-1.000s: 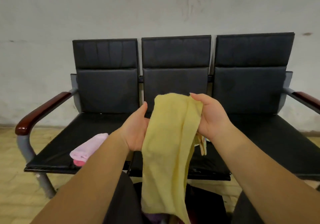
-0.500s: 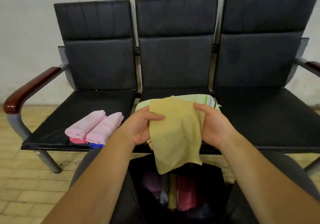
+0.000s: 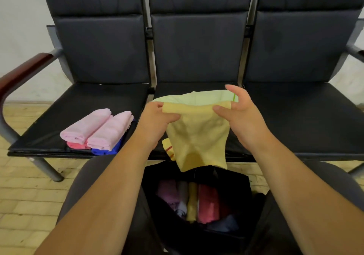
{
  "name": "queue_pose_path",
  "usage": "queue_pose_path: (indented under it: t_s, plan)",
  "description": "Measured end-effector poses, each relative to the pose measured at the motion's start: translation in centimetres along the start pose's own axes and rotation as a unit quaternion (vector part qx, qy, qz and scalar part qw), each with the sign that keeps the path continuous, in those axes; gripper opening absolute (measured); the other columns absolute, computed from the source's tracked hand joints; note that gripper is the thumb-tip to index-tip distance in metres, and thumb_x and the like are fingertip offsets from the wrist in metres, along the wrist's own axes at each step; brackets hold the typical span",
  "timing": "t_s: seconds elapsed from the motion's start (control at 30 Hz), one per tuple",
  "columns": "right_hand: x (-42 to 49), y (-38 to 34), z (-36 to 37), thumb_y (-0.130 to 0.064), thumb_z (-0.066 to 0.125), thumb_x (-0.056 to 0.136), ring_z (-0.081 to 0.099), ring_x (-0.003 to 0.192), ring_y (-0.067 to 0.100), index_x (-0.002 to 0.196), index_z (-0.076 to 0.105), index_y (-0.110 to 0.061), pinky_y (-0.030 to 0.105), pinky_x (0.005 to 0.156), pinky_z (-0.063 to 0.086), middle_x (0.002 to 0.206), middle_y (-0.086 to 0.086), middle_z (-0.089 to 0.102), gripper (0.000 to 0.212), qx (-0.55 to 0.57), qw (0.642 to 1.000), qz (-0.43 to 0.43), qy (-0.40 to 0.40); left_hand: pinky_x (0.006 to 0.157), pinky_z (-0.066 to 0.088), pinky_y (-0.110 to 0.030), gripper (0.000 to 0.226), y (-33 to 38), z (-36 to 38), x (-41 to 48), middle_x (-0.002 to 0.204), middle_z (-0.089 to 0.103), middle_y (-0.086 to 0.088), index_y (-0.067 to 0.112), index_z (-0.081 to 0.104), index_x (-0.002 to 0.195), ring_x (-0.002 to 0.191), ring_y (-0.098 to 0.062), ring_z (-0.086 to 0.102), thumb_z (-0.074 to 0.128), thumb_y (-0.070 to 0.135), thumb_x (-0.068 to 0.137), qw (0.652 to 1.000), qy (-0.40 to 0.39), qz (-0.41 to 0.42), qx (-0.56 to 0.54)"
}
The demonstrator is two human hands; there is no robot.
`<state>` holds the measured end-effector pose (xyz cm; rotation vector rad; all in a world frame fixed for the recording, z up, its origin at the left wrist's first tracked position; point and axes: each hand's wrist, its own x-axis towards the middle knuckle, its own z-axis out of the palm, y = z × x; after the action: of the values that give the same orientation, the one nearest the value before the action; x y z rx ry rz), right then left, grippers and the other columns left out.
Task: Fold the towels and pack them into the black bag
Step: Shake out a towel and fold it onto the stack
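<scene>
A yellow towel (image 3: 199,136) hangs doubled over between both hands, above the front edge of the middle seat. My left hand (image 3: 155,120) pinches its top left corner and my right hand (image 3: 242,114) pinches its top right corner. Behind it a pale green towel (image 3: 197,97) lies flat on the middle seat. The black bag (image 3: 234,178) stands open on the floor between my knees, with several rolled towels (image 3: 197,201) upright inside. Two folded pink towels (image 3: 98,128) lie on the left seat, on top of a red one (image 3: 75,145) and a blue one (image 3: 107,150).
A row of three black chairs (image 3: 295,43) faces me against a pale wall. A dark wooden armrest (image 3: 21,71) juts out at the left. The floor (image 3: 25,195) is yellowish tile. My knees in dark trousers flank the bag.
The view has tilted down, bringing the bag into sight. My hands have lowered the yellow towel and moved apart along its top edge, so it hangs shorter and wider.
</scene>
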<state>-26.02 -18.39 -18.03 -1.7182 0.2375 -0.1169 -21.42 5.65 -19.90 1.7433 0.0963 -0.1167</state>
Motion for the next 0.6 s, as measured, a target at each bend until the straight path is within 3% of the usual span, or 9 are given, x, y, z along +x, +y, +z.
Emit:
queue_pose_path:
  t_s: [0.07, 0.1, 0.17, 0.23, 0.33, 0.43, 0.5, 0.6]
  plan:
    - [-0.2, -0.2, -0.3, -0.036, 0.081, 0.091, 0.072, 0.092, 0.018, 0.135, 0.059, -0.061, 0.040, 0.096, 0.060, 0.099, 0.008, 0.072, 0.056, -0.084, 0.995, -0.041, -0.021, 0.095, 0.060, -0.038, 0.085, 0.1, -0.3, -0.1, 0.111, 0.078, 0.000, 0.027, 0.048, 0.152, 0.104, -0.013, 0.075, 0.089, 0.016, 0.078, 0.997, 0.038, 0.041, 0.054]
    - [-0.2, -0.3, -0.4, -0.034, 0.078, 0.094, 0.072, 0.092, 0.025, 0.136, 0.061, -0.057, 0.042, 0.097, 0.061, 0.100, 0.015, 0.072, 0.050, -0.129, 0.990, -0.052, -0.010, 0.094, 0.059, -0.031, 0.088, 0.3, -0.4, -0.3, 0.110, 0.077, 0.003, 0.033, 0.043, 0.156, 0.104, -0.009, 0.073, 0.087, 0.017, 0.082, 0.992, 0.041, 0.074, 0.097]
    - [-0.5, -0.7, -0.3, -0.034, 0.075, 0.096, 0.072, 0.094, 0.021, 0.126, 0.071, -0.047, 0.041, 0.093, 0.061, 0.100, 0.006, 0.076, 0.034, -0.184, 0.980, -0.067, 0.022, 0.096, 0.058, -0.032, 0.067, 0.7, -0.5, -0.7, 0.112, 0.075, 0.010, 0.037, 0.057, 0.146, 0.106, -0.006, 0.071, 0.084, 0.021, 0.086, 0.973, 0.054, 0.132, 0.181]
    - [-0.9, -1.1, -0.2, -0.033, 0.075, 0.096, 0.071, 0.089, 0.012, 0.108, 0.077, -0.038, 0.036, 0.084, 0.061, 0.093, -0.009, 0.076, 0.013, -0.209, 0.973, -0.079, 0.047, 0.092, 0.058, -0.031, 0.039, 1.0, -0.4, -1.2, 0.107, 0.074, 0.015, 0.037, 0.072, 0.123, 0.101, -0.003, 0.068, 0.083, 0.025, 0.088, 0.958, 0.082, 0.162, 0.224]
    - [-1.4, -1.4, 0.0, -0.031, 0.074, 0.097, 0.068, 0.078, 0.019, 0.095, 0.074, -0.035, 0.039, 0.071, 0.058, 0.083, -0.006, 0.073, 0.004, -0.238, 0.964, -0.094, 0.073, 0.076, 0.054, -0.021, 0.018, 1.0, -0.1, -1.5, 0.092, 0.072, 0.015, 0.035, 0.073, 0.101, 0.088, -0.002, 0.066, 0.083, 0.027, 0.089, 0.949, 0.107, 0.189, 0.228]
    - [-1.7, -1.4, 0.2, -0.022, 0.069, 0.095, 0.057, 0.063, 0.018, 0.094, 0.068, -0.033, 0.041, 0.060, 0.053, 0.081, 0.005, 0.070, 0.011, -0.222, 0.967, -0.103, 0.067, 0.071, 0.050, -0.021, 0.017, 0.9, -0.1, -1.4, 0.086, 0.071, 0.012, 0.034, 0.070, 0.092, 0.082, -0.005, 0.065, 0.083, 0.025, 0.087, 0.959, 0.101, 0.184, 0.192]
    - [-1.6, -1.4, 0.3, -0.020, 0.067, 0.090, 0.053, 0.064, 0.011, 0.094, 0.067, -0.029, 0.035, 0.058, 0.050, 0.081, 0.005, 0.067, 0.009, -0.195, 0.978, -0.067, 0.045, 0.075, 0.058, -0.030, 0.020, 0.8, -0.1, -1.2, 0.088, 0.074, 0.005, 0.031, 0.070, 0.091, 0.085, -0.015, 0.070, 0.086, 0.021, 0.084, 0.982, 0.060, 0.142, 0.108]
    - [-1.1, -1.2, 0.2, -0.027, 0.072, 0.079, 0.072, 0.087, 0.027, 0.099, 0.069, -0.016, 0.044, 0.079, 0.060, 0.097, 0.012, 0.070, 0.022, -0.006, 0.996, 0.083, -0.019, 0.083, 0.061, -0.039, 0.014, 1.2, -0.1, -1.7, 0.102, 0.079, -0.012, 0.016, 0.077, 0.099, 0.090, -0.024, 0.073, 0.085, 0.022, 0.089, 0.995, -0.009, 0.027, -0.097]
